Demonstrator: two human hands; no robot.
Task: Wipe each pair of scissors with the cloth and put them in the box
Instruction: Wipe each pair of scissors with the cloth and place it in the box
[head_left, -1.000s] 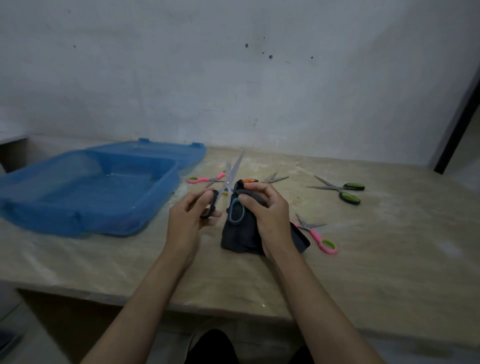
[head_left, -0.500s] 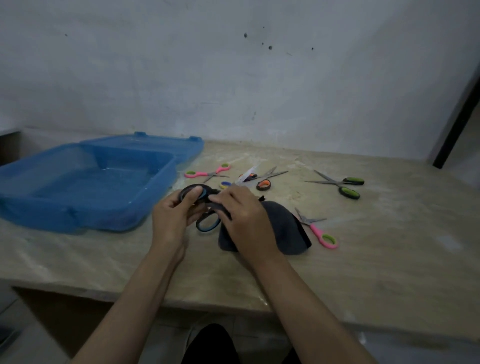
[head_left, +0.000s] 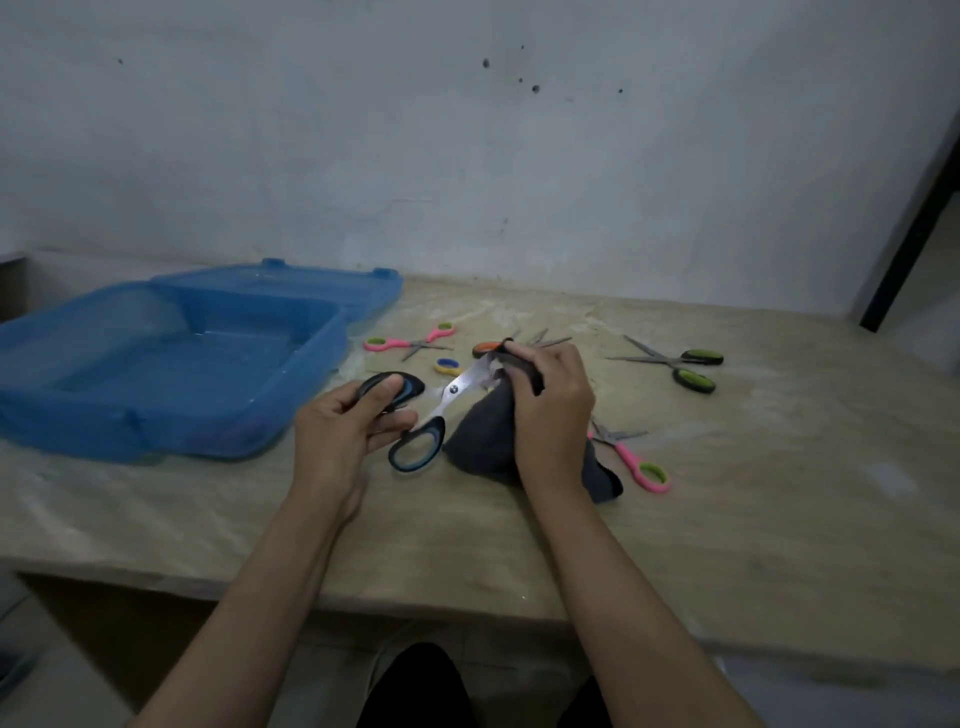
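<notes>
left hand (head_left: 348, 431) fingers grip scissors (head_left: 447, 395) handles | right hand (head_left: 550, 400) pinches cloth (head_left: 483, 436) on blades | blades point up-right, away from box (head_left: 171, 364) at left

Looks like a bare utility room or basic workshop: rough plywood worktop (head_left: 727, 519) pushed against a stained, unpainted plaster wall (head_left: 467, 156), dark door frame (head_left: 914, 223) right of it.

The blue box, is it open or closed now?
Open. The blue box has its lid folded back flat behind it, and no scissors show inside.
</notes>
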